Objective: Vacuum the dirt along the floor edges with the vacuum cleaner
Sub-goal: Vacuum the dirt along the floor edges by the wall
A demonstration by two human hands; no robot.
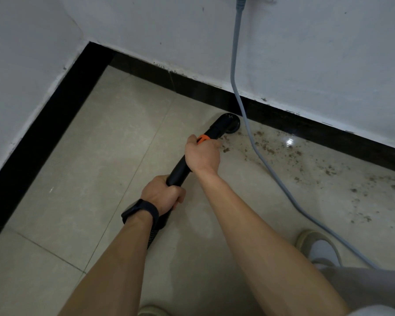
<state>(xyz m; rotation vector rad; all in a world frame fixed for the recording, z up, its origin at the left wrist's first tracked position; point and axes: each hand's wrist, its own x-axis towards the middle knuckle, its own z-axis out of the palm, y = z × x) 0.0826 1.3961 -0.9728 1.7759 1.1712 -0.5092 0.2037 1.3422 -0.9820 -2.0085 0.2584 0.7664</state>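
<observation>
A black vacuum wand (179, 171) with an orange collar (203, 139) slants from me toward the wall. Its round brush nozzle (229, 124) rests on the tile next to the black skirting (283, 120). My right hand (202, 155) grips the wand just below the orange collar. My left hand (163, 193), with a dark watch on the wrist, grips the wand's lower end where the ribbed hose (154, 233) begins. Brown dirt (269, 149) is scattered on the floor to the right of the nozzle, along the skirting.
A grey cord (235, 65) hangs down the white wall and trails across the dirty tiles to the lower right. The room corner (90, 45) lies at the upper left. My shoe (318, 246) stands at the lower right; another shoe tip (152, 311) shows at the bottom edge.
</observation>
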